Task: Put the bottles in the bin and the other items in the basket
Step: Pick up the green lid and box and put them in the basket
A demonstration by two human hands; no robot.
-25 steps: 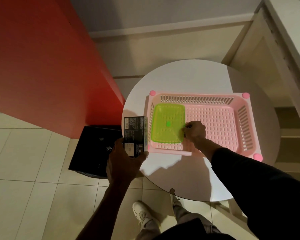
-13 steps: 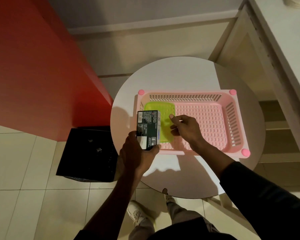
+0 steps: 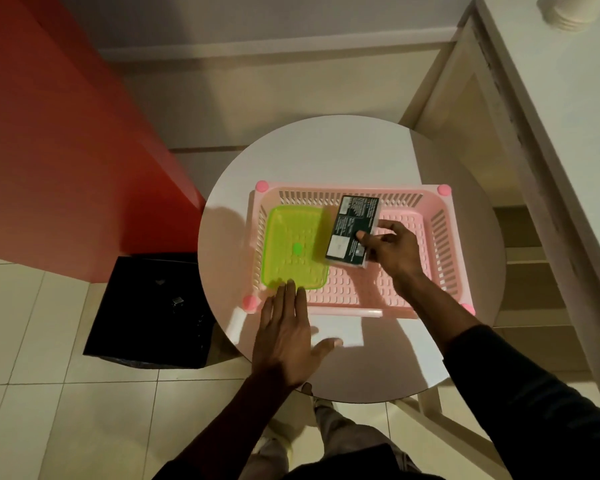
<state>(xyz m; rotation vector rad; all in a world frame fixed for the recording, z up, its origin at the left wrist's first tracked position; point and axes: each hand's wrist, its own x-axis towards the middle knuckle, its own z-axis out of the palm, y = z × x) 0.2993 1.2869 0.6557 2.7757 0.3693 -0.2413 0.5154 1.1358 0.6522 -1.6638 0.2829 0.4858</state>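
A pink slotted basket [image 3: 440, 237] sits on a round white table [image 3: 326, 154]. A green square lid [image 3: 293, 249] lies flat in the basket's left half. My right hand [image 3: 390, 249] holds a dark green box [image 3: 354, 232] with white labels over the basket's middle, tilted, beside the lid. My left hand [image 3: 288, 336] hovers flat with fingers spread over the table's near edge, its fingertips at the basket's front left rim, holding nothing. A black bin [image 3: 153, 310] stands on the floor to the left of the table, its contents too dark to tell.
A red wall panel [image 3: 59, 150] rises to the left, above the bin. A white cabinet with open shelves [image 3: 534, 254] stands close on the right. My legs and shoes [image 3: 326, 441] are below the table's near edge, on a tiled floor.
The box passed from my left hand to my right hand, which carried it over the basket's middle. My left hand let go, opened and dropped to the table's near edge.
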